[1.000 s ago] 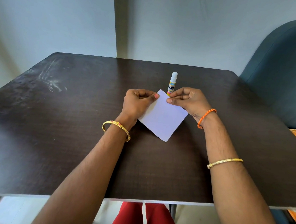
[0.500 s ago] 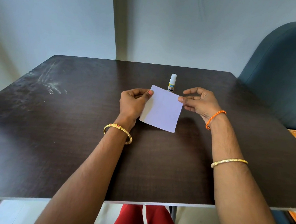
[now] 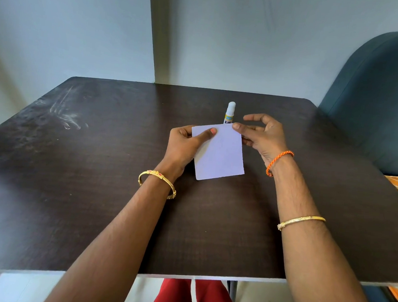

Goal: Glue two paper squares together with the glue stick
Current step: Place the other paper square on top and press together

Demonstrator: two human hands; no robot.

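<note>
A pale lilac paper square (image 3: 221, 152) is held a little above the dark table (image 3: 73, 189), near its middle. My left hand (image 3: 184, 145) pinches the paper's upper left corner, thumb on top. My right hand (image 3: 262, 136) touches the upper right corner with its fingertips, the other fingers spread. I cannot tell whether one sheet or two lie together. A capped glue stick (image 3: 229, 113) stands upright just behind the paper, its lower part hidden by the sheet.
A dark teal chair (image 3: 380, 100) stands at the table's right side. A pale wall runs behind the far edge. White scuff marks (image 3: 64, 113) show on the table's left part. Red clothing (image 3: 192, 299) shows below the near edge.
The paper has turned from a diamond tilt to nearly square-on and risen slightly. My right hand's fingers have opened from a closed pinch to a fingertip hold at the corner.
</note>
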